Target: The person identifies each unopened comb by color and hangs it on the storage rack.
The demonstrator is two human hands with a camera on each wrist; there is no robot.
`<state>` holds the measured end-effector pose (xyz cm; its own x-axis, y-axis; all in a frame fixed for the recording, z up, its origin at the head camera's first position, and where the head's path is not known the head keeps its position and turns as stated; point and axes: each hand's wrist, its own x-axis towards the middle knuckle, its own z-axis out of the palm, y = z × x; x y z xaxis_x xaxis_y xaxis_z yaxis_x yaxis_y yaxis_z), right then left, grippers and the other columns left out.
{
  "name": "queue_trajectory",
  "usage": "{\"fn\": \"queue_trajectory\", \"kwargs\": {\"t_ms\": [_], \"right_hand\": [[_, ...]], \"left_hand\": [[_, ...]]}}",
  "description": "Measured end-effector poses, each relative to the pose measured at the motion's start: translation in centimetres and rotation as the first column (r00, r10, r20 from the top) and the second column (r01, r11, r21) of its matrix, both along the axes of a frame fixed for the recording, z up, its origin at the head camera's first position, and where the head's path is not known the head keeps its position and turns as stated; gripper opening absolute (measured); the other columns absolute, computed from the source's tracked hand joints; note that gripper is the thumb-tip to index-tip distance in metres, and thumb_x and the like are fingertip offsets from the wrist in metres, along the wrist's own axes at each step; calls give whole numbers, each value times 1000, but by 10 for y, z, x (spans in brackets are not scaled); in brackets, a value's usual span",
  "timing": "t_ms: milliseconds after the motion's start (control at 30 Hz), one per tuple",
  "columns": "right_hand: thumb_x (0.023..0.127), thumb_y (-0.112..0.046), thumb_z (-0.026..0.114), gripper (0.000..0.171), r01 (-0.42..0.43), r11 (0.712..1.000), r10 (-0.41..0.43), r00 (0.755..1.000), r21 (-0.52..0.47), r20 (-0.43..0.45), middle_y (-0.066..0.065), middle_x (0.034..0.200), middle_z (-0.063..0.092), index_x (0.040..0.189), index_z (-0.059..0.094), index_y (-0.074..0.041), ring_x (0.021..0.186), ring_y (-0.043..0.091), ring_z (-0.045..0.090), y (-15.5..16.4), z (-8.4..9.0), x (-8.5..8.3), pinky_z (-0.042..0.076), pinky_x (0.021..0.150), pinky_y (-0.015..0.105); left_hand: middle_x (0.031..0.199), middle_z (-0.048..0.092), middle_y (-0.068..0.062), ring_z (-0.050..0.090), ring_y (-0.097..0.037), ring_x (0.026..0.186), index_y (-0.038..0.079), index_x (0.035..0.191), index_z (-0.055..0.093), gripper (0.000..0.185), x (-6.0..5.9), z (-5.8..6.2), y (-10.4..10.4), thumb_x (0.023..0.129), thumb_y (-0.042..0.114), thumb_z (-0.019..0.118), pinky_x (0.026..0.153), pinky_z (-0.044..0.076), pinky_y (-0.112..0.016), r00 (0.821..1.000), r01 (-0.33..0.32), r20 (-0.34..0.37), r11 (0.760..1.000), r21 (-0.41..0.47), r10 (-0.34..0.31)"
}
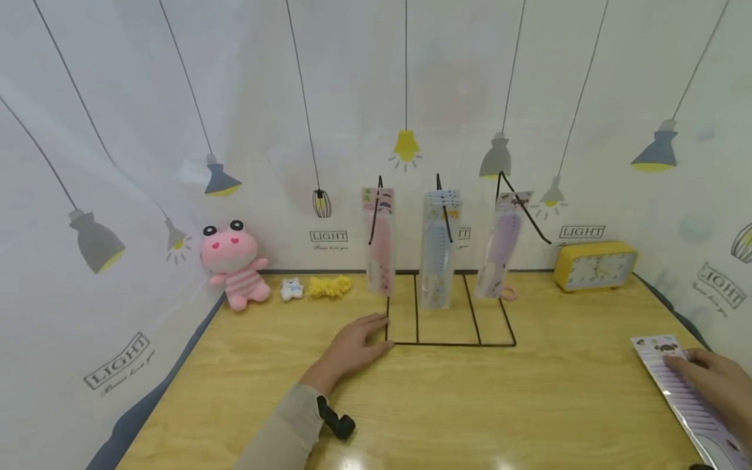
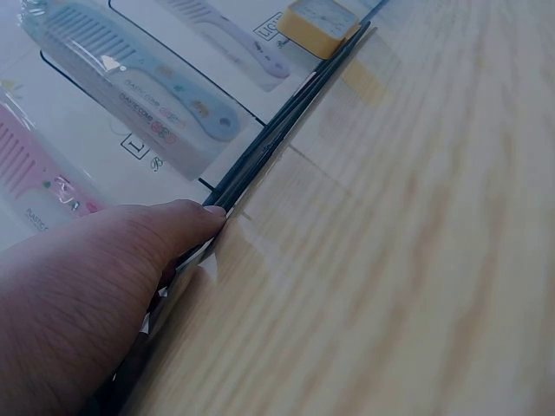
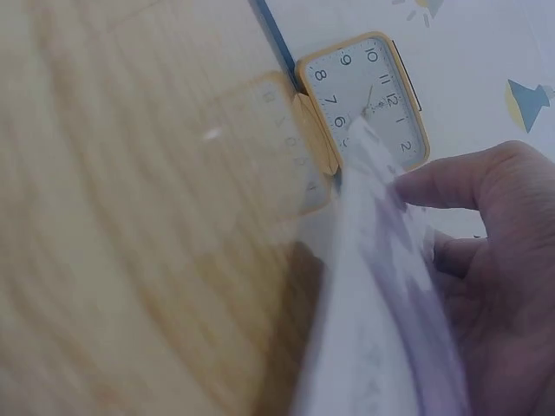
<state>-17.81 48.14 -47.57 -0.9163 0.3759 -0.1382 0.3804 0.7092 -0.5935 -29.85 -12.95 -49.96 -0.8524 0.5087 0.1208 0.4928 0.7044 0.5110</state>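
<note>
My left hand rests at the left front corner of a black wire display rack, fingers stretched out along its side bar. In the left wrist view the thumb touches the base wire. My right hand pinches a purple comb in clear packaging at the right edge, thumb on the printed card. From the rack's hooks hang packaged combs: pink on the left, blue in the middle, and purple, tilted, on the right.
A yellow alarm clock stands at the back right, close to the right hand in its wrist view. At the back left sit a pink plush toy, a small white bear figure and a yellow yarn bundle. A printed cloth backs the wooden table.
</note>
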Motion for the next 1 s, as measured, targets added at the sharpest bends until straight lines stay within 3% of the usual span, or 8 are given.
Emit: {"fn": "queue_trajectory", "kwargs": {"t_ms": [200,300,367,433,600,667,900,1000], "right_hand": [[101,-53,51,77,11,995,-21,995,-97,-99,32,119,56,135,46,16,83,15,54,-2,1,3,43,66,28],[98,-54,58,71,11,990,-33,986,-138,-164,0,99,67,128,56,11,74,1,49,-4,4,4,42,60,22],[96,-57,60,69,3,986,-36,980,-166,-194,-21,92,60,125,60,6,76,-2,47,-7,8,3,40,62,21],[96,-56,61,60,-14,978,-36,972,-209,-233,-32,92,50,120,64,-2,80,-1,48,-13,14,1,40,63,18],[98,-45,63,40,-115,940,-5,938,-322,-348,-22,103,52,117,65,-10,89,-2,48,-35,36,-5,44,66,10],[100,-37,64,34,-176,917,20,916,-358,-400,-21,106,54,116,65,-7,91,-5,50,-45,47,-6,46,69,7],[101,-14,63,19,-426,740,73,820,-520,-567,-12,111,67,116,69,-3,96,-1,62,-74,80,-9,51,79,8],[100,-11,63,19,-455,717,70,801,-528,-595,-10,109,67,116,70,-3,94,1,63,-87,93,-12,52,77,10]], "left_hand": [[158,41,-1,36,-25,145,18,152,48,62,1,-6,-1,100,50,58,119,31,-47,1000,-4,-4,1000,3,4],[158,41,0,36,-26,145,18,152,48,62,1,-7,0,100,51,57,118,31,-48,1000,-4,1,1000,12,4],[158,41,0,36,-25,145,19,152,48,63,1,-6,0,100,52,57,118,31,-48,1000,-6,4,1000,12,6],[158,41,0,36,-25,145,19,152,48,62,1,-5,0,100,51,58,118,31,-48,1000,-8,1,1000,10,8],[157,41,1,37,-25,145,19,152,48,61,0,-4,1,100,50,58,118,31,-47,1000,-9,-13,1000,4,9],[157,41,1,37,-25,145,19,152,48,62,0,-4,1,100,50,58,118,31,-47,1000,-8,-15,1000,3,8],[157,42,-1,37,-26,145,17,151,49,62,0,-4,0,100,50,59,118,31,-48,1000,-3,-14,1000,16,4],[157,42,-1,37,-26,145,18,151,49,62,0,-4,1,99,50,59,118,32,-49,1000,-1,-17,1000,19,2]]}}
